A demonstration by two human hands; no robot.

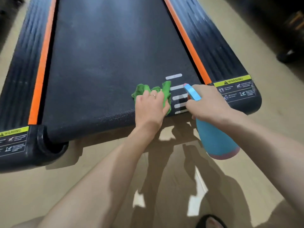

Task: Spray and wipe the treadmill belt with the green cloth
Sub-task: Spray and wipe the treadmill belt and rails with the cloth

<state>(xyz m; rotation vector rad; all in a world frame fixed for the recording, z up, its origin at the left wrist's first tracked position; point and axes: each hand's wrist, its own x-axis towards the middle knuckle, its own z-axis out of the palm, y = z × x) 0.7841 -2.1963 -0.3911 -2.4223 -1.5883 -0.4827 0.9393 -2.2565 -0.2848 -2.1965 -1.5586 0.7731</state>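
The black treadmill belt (105, 63) runs away from me between two orange side strips. A crumpled green cloth (143, 89) lies on the belt near its rear edge, right of centre. My left hand (150, 107) presses down on the cloth, fingers curled over it, a ring on one finger. My right hand (209, 104) grips a blue spray bottle (215, 137) with a pink base, held just off the belt's rear right corner. Its nozzle points left toward the cloth, over white stripe markings (174, 76) on the belt.
Dark ribbed side rails (212, 46) flank the belt, with yellow warning labels (233, 81) at the rear corners. Beige floor (82, 178) lies below, crossed by shadows. A dark shoe (212, 222) shows at the bottom edge. Dark objects (287, 55) stand at the far right.
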